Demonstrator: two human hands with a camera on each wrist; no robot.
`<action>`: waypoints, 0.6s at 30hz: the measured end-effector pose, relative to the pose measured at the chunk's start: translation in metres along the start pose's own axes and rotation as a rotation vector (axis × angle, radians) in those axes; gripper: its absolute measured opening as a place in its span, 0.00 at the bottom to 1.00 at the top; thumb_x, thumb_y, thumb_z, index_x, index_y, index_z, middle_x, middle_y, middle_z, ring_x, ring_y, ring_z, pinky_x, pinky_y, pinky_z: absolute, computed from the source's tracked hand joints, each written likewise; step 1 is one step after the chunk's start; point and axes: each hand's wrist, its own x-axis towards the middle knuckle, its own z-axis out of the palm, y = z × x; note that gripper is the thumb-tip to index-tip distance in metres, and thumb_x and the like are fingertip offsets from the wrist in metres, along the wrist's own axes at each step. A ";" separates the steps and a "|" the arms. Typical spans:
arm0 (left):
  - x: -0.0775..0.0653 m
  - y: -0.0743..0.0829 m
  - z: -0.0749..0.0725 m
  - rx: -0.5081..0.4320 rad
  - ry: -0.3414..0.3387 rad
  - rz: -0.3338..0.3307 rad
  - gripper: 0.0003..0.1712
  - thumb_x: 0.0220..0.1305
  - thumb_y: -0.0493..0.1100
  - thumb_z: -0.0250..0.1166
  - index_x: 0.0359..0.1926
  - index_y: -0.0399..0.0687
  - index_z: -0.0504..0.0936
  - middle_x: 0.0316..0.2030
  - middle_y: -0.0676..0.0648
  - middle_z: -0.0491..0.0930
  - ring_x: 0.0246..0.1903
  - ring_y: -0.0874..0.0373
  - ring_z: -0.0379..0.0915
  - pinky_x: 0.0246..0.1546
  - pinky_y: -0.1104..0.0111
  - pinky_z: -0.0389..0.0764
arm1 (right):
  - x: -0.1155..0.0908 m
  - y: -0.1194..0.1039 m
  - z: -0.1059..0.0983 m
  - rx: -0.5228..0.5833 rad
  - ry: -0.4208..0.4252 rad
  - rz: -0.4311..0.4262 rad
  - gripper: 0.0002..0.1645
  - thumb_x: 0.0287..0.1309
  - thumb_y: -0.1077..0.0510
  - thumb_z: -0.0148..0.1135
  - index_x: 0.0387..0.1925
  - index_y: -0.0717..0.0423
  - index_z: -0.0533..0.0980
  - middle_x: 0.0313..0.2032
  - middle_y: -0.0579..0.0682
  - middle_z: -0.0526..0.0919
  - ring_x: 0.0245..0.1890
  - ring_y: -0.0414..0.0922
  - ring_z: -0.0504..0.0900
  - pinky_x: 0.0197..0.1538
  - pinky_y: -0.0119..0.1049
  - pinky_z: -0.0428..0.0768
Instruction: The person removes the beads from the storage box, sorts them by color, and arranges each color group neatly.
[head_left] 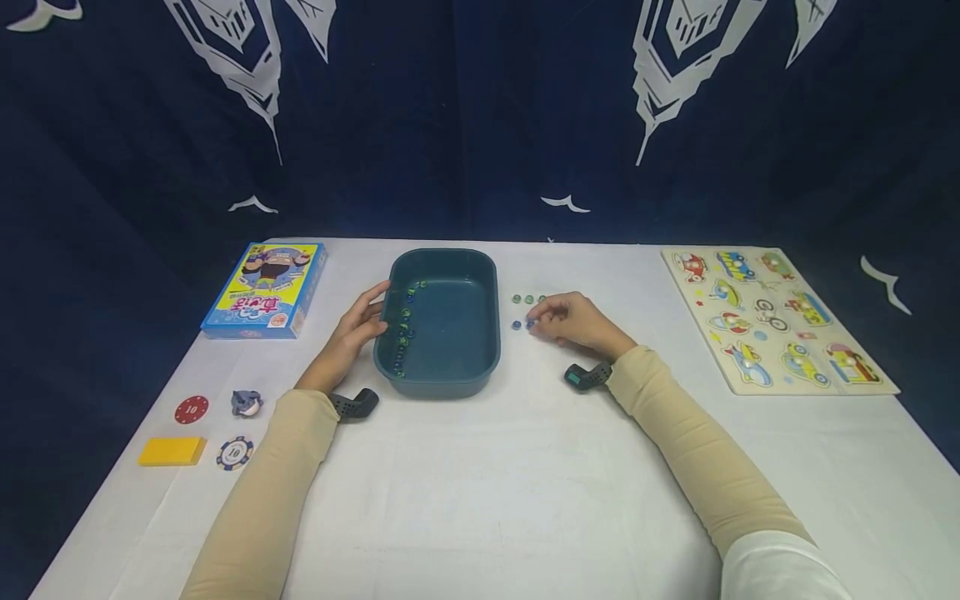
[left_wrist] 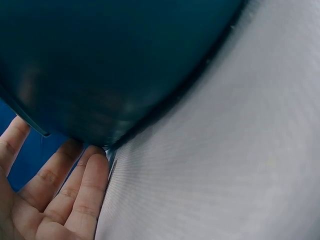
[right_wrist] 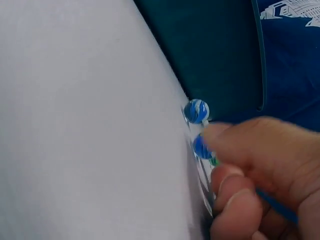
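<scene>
A dark teal plastic bin stands on the table with several green and blue marbles in a line along its left inside. My left hand rests against the bin's left wall, its fingers nearly straight on the outside. To the right of the bin, my right hand pinches a blue marble between thumb and fingertips, low at the table. Just left of it sits another blue marble. Behind these lies a row of green marbles, the rightmost close to my fingers.
On the left are a blue-and-yellow game box, a red chip, a small shark figure, a yellow block and a blue-and-white chip. A wooden picture puzzle lies at the right. A dark curtain hangs behind.
</scene>
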 end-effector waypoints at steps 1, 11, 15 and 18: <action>0.000 0.000 0.000 -0.001 0.000 0.003 0.40 0.67 0.45 0.50 0.79 0.60 0.51 0.72 0.39 0.60 0.72 0.44 0.54 0.71 0.40 0.47 | 0.001 -0.001 -0.002 0.010 -0.007 -0.012 0.13 0.60 0.63 0.65 0.47 0.62 0.83 0.29 0.52 0.80 0.21 0.42 0.75 0.27 0.31 0.76; 0.000 -0.001 -0.005 -0.007 0.001 0.016 0.40 0.66 0.45 0.51 0.78 0.59 0.52 0.72 0.38 0.61 0.72 0.43 0.55 0.71 0.40 0.49 | 0.023 -0.054 -0.018 0.094 -0.066 -0.131 0.16 0.64 0.59 0.63 0.50 0.65 0.81 0.38 0.64 0.82 0.26 0.44 0.76 0.33 0.38 0.80; 0.000 0.000 -0.004 -0.013 -0.001 0.013 0.40 0.66 0.45 0.51 0.78 0.60 0.53 0.72 0.39 0.61 0.72 0.44 0.55 0.70 0.40 0.50 | 0.039 -0.085 -0.010 0.078 -0.111 -0.181 0.14 0.65 0.60 0.63 0.49 0.62 0.82 0.39 0.63 0.83 0.29 0.47 0.78 0.37 0.47 0.82; 0.000 -0.001 -0.003 -0.020 -0.003 0.007 0.39 0.67 0.45 0.52 0.78 0.62 0.54 0.72 0.41 0.60 0.72 0.46 0.54 0.70 0.41 0.50 | 0.055 -0.103 0.002 0.061 -0.156 -0.186 0.13 0.66 0.61 0.62 0.50 0.61 0.82 0.39 0.58 0.84 0.34 0.50 0.80 0.40 0.45 0.83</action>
